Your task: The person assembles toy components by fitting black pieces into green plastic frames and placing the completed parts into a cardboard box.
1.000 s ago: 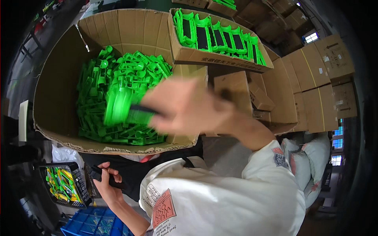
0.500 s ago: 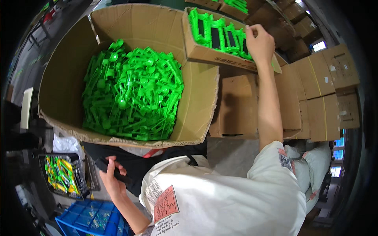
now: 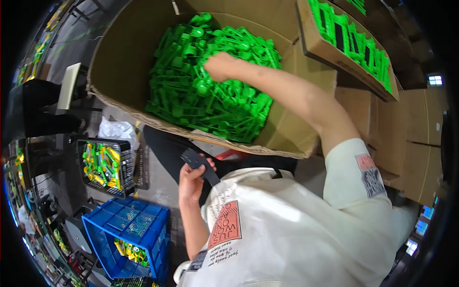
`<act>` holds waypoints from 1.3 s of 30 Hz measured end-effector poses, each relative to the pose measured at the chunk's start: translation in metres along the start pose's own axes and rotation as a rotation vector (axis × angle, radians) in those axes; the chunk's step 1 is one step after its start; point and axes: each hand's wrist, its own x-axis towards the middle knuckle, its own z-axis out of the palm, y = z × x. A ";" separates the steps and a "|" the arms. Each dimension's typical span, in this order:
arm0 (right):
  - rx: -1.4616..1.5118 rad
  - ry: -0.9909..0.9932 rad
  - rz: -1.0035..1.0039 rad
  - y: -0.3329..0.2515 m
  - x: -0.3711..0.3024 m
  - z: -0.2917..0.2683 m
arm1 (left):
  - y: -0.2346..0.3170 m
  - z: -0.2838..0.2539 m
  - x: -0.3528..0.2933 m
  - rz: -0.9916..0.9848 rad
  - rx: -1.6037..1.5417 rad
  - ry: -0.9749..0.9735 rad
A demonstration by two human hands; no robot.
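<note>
While right hand [image 3: 221, 66] dips into large cardboard box [image 3: 122, 45], fingers curl down into heap of green plastic parts [image 3: 210, 103] near heap's top centre; grasp hidden, cannot tell what it holds. Left hand [image 3: 191, 182] below box's near edge, fingers closed round black strip [image 3: 201, 165], long axis slanting from upper left to lower right. Parts lie jumbled, pointing every way.

My right hand [image 3: 221, 66] is sunk among the green plastic parts [image 3: 210, 91], so I can't tell what its fingers have closed on, if anything. My left hand [image 3: 192, 181] covers the lower end of the flat black piece [image 3: 200, 163]. The top edge cuts off the big cardboard box [image 3: 119, 57]. The bits in the black basket [image 3: 106, 165] are too small to tell apart.
</note>
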 end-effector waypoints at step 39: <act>1.067 -0.126 -0.231 -0.130 -0.169 -0.124 | 0.075 0.076 -0.054 0.520 0.070 0.125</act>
